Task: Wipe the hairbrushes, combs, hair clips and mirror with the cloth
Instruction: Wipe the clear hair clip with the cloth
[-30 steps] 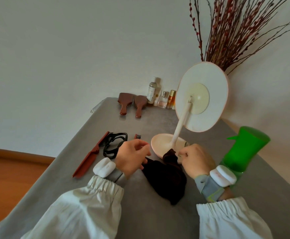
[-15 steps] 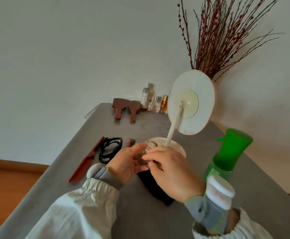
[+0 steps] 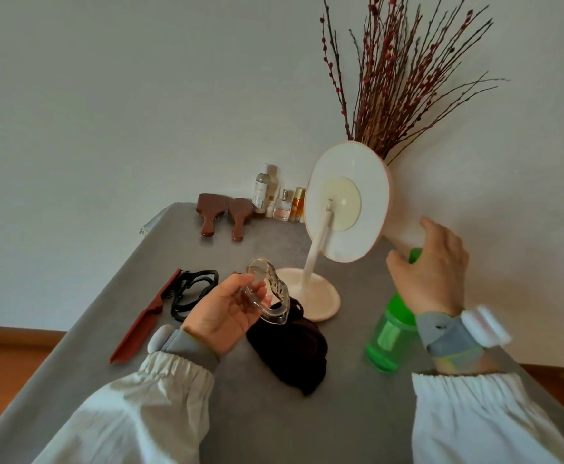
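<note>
gripping a clear hair clip [image 3: 268,291], the left hand [image 3: 225,313] is seen raised above the grey table [image 3: 274,423], fingers curled round the clip's lower loop while its toothed edge is turned up and away from the palm. directly below and to the right of that grip, a dark cloth [image 3: 290,349] is left crumpled on the table, touching the round base of the mirror [image 3: 347,202], whose back is turned toward the camera. to the left of the grip, a black hair clip [image 3: 192,293] is laid beside a reddish-brown comb [image 3: 145,316]; beyond the grip, two wooden hairbrushes [image 3: 223,217] are set at the far edge of the table, next to a row of small bottles [image 3: 279,200]. the right hand [image 3: 431,272] is held with fingers spread and relaxed over the top of a green spray bottle [image 3: 391,336], well to the right of the clip; whether the bottle's cap is touched cannot be told, and nothing is seen grasped by it. dried red-budded branches [image 3: 394,82] are shown rising behind the mirror against the pale wall.
</note>
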Demonstrator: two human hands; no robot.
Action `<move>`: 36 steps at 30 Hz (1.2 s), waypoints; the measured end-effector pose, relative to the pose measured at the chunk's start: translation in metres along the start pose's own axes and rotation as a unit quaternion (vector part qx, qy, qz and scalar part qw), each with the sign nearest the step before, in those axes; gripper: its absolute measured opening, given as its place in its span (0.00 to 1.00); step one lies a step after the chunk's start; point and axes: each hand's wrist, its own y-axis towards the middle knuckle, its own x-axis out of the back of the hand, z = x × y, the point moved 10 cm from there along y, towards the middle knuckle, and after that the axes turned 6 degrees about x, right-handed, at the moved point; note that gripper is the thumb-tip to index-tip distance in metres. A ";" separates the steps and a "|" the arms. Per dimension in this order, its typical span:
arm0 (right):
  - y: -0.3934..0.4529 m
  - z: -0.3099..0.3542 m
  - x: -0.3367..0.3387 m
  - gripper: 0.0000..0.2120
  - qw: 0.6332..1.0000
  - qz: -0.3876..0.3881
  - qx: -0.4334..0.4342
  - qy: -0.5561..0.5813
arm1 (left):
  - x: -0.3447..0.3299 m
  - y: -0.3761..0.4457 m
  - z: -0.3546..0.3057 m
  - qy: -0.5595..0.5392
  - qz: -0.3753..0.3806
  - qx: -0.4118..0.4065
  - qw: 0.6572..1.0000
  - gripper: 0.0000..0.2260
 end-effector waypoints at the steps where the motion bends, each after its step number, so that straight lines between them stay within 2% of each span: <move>1: -0.001 -0.004 0.000 0.32 0.999 -0.011 -0.011 0.051 | 0.000 0.000 0.000 -0.010 0.000 -0.002 1.000 0.04; 3: -0.003 -0.008 -0.002 0.36 0.989 -0.019 -0.045 0.140 | 0.001 0.000 -0.001 -0.025 0.002 -0.005 1.000 0.04; 6: -0.015 -0.014 -0.023 0.37 0.973 0.038 -0.096 0.206 | 0.000 0.000 -0.001 -0.034 0.017 0.001 0.999 0.04; 7: -0.019 -0.013 -0.032 0.34 0.967 0.066 -0.100 0.223 | 0.000 0.000 -0.002 -0.036 0.023 0.004 0.999 0.05; 9: -0.026 -0.012 -0.051 0.21 0.955 0.119 -0.094 0.254 | 0.000 -0.001 -0.002 -0.040 0.031 0.006 0.999 0.06; 10: -0.029 -0.008 -0.057 0.14 0.952 0.141 -0.083 0.258 | -0.001 0.000 -0.003 -0.042 0.033 0.006 0.999 0.07; 12: -0.033 0.001 -0.062 0.10 0.954 0.162 -0.041 0.248 | 0.000 0.001 -0.003 -0.052 0.036 0.005 0.998 0.08; 14: -0.041 0.014 -0.061 0.10 0.948 0.160 -0.006 0.274 | -0.001 0.001 -0.002 -0.065 0.038 0.011 0.997 0.09; 17: -0.055 0.046 -0.059 0.12 0.906 0.185 0.028 0.380 | -0.001 0.003 -0.002 -0.068 0.036 0.018 0.997 0.06; 19: -0.063 0.070 -0.062 0.12 0.882 0.242 0.058 0.401 | 0.000 0.005 -0.002 -0.068 0.037 0.019 0.997 0.07; 22: -0.077 0.094 -0.070 0.08 0.867 0.327 0.098 0.364 | 0.000 0.008 -0.003 -0.068 0.044 0.013 0.997 0.09; 25: -0.079 0.094 -0.071 0.12 0.870 0.333 0.091 0.353 | 0.002 0.010 -0.005 -0.071 0.051 0.009 0.996 0.11; 30: -0.064 0.072 -0.070 0.08 0.887 0.263 0.010 0.380 | 0.001 0.007 -0.004 -0.050 0.060 0.011 0.997 0.14; 32: -0.061 0.070 -0.068 0.09 0.887 0.245 0.002 0.390 | -0.002 0.005 -0.004 -0.039 0.068 0.010 0.997 0.17; 36: -0.065 0.072 -0.066 0.09 0.878 0.244 -0.004 0.411 | 0.001 0.004 -0.006 -0.043 0.052 0.006 0.998 0.15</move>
